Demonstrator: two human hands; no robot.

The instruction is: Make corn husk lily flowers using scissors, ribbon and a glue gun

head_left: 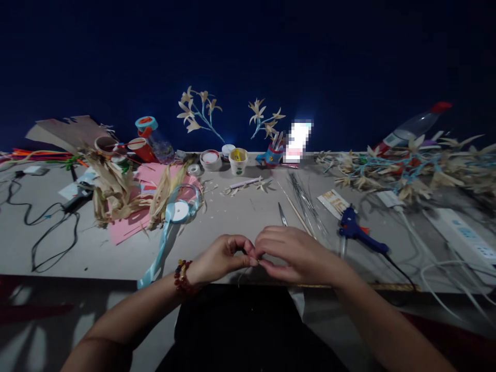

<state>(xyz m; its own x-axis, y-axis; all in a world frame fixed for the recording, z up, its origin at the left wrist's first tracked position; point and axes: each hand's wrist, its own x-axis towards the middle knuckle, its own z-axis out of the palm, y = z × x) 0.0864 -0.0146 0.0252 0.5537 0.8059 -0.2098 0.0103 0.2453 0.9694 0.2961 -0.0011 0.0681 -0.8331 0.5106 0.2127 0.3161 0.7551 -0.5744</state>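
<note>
My left hand [228,254], with a beaded bracelet [182,276] on its wrist, meets my right hand [289,254] above the table's front edge. The fingertips of both hands are pinched together around something tiny; a thin thread or wire [241,276] hangs below them. What they hold is too small to name. Scissors [282,214] lie just behind my right hand, partly covered by it. A roll of light blue ribbon [179,211] rests to the left, its tail [154,261] trailing over the front edge.
Corn husks [114,191] lie on pink paper [126,227] at the left. Thin wires [306,204], a blue glue gun [358,232] and a power strip [465,232] with cables are on the right. Husk-flower stems [411,168], small tubs [237,161] and a lit phone [298,140] stand behind.
</note>
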